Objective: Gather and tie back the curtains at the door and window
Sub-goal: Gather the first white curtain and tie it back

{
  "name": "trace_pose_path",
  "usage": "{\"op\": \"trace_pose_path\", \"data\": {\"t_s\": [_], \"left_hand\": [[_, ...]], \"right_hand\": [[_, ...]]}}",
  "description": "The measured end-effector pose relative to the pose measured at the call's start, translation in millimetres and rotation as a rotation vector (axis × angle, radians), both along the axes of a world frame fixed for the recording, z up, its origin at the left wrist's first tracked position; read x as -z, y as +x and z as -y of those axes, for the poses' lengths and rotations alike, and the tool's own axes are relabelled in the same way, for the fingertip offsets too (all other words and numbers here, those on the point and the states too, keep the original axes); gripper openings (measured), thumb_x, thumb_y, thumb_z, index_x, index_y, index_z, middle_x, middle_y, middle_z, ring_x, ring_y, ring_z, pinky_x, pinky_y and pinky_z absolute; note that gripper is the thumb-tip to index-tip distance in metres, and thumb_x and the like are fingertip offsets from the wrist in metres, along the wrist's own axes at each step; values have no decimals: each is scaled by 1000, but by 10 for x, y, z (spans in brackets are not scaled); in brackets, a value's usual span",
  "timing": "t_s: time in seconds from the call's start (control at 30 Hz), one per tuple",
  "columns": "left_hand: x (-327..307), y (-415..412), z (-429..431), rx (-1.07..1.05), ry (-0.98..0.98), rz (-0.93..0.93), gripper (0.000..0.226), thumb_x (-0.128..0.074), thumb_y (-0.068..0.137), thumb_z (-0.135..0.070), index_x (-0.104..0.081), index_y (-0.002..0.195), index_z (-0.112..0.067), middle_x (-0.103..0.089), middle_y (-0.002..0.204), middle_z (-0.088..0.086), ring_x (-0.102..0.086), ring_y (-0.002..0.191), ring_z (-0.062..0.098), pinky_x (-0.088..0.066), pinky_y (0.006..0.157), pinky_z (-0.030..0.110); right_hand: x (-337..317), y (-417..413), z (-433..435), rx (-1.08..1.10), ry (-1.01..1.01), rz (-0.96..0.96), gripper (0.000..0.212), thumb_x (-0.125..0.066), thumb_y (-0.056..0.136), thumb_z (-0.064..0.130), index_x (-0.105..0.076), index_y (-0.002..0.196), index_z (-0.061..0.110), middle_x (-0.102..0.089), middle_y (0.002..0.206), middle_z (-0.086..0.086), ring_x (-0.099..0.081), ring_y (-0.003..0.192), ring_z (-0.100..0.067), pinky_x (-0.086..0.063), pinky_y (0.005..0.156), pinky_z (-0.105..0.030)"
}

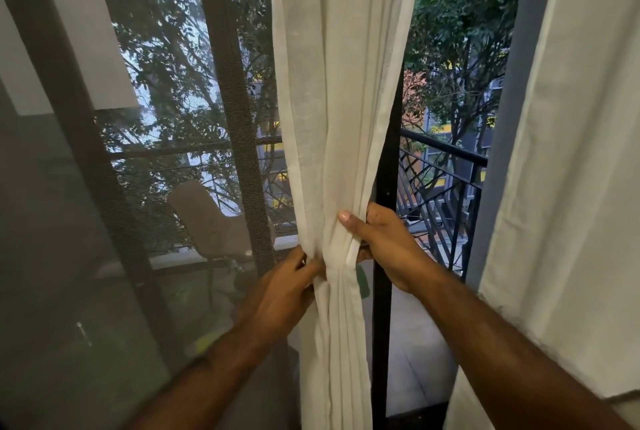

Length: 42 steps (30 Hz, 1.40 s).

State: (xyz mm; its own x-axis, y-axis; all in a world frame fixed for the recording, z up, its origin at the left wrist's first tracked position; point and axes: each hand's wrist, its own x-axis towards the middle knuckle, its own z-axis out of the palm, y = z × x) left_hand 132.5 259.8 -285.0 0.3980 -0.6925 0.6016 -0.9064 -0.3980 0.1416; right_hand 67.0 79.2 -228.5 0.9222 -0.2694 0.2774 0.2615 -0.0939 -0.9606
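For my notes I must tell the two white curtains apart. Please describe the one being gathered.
Find the dark door post upright in mid-view. The gathered curtain hangs just left of it. Unlike the loose curtain at the far right, it is squeezed into a narrow bunch by the left hand and right hand.

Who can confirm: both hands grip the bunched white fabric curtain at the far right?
No. Both the left hand and right hand grip the bunched white fabric curtain in the middle, not the far right; the head view shows the far-right white curtain hanging untouched.
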Motion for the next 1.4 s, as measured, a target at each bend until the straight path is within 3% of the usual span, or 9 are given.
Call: {"op": "trace_pose_path", "data": {"t_s": [0.2, 0.33, 0.43, 0.53, 0.77, 0.87, 1.0, 1.2, 1.4], "left_hand": [[-102, 6, -35, 214, -227, -447, 14, -67, 82, 7, -70, 92, -3, -59, 103, -1, -60, 97, 8, -52, 79, 23], [-194, -81, -11, 198, -274, -829, 25, -66, 76, -41, -66, 83, -16, -56, 102, 1, -61, 91, 8, -55, 70, 29], [-243, -158, 140, 195, -385, -804, 13, -67, 76, -30, -69, 70, -18, -60, 93, -1, -61, 84, 0, -46, 72, 14], [-253, -195, 303, -28, -424, -630, 23, -77, 75, -38, -62, 73, -20, -64, 89, 2, -63, 80, 11, -48, 67, 26], [-246, -344, 487, -155, -344, -466, 31, -66, 68, -41, -39, 83, -34, -49, 91, -14, -57, 80, 11, -46, 62, 26], [-277, -430, 538, -37, -380, -567, 54, -68, 68, -46, -32, 108, -45, -50, 107, -21, -57, 95, -1, -48, 70, 18], [-291, -504, 604, -123, -564, -414, 80, -75, 75, -49, -20, 134, -41, -52, 130, -10, -60, 112, 12, -55, 86, 35], [-289, -494, 495, -116, -725, -201, 65, -68, 83, -11, -28, 113, -52, -49, 99, -37, -56, 83, -10, -47, 65, 25], [-325, -428, 367, 166, -772, -484, 55, -65, 78, -12, -35, 104, -49, -48, 116, -7, -54, 114, 19, -47, 98, 52]], "right_hand": [[-9, -13, 27, 62, -87, 20, 15, -58, 99, 26, -64, 113, 27, -75, 111, -5, -73, 94, -17, -58, 63, -24], [-2, -35, 28, 108, -157, 26, 26, -58, 100, 25, -63, 123, 16, -73, 114, -7, -71, 97, -18, -54, 65, -23], [26, -74, -1, 69, -177, 30, 26, -58, 100, 19, -64, 124, 14, -74, 111, -3, -72, 94, -11, -55, 66, -21], [79, -151, 0, -64, -118, -1, 30, -57, 99, 9, -64, 126, 17, -74, 116, -3, -71, 103, -13, -59, 83, -27], [250, -404, 200, -346, -312, -75, 88, -70, 79, -6, -35, 149, 35, -58, 142, 11, -54, 131, -8, -49, 107, -35], [295, -417, 216, -238, -333, -33, 67, -57, 93, -7, -45, 140, 40, -63, 133, 8, -65, 111, -7, -60, 81, -33], [304, -422, 242, -207, -263, -31, 33, -46, 97, 3, -61, 116, 26, -69, 107, 9, -68, 79, 0, -58, 56, -29], [402, -321, 545, -144, -139, -68, 22, -66, 90, 5, -69, 104, 22, -76, 111, -8, -76, 86, -23, -54, 48, -25], [181, 108, 795, 160, -351, -157, 24, -73, 84, -1, -72, 102, 15, -73, 104, -3, -67, 81, -13, -52, 65, -21]]}}
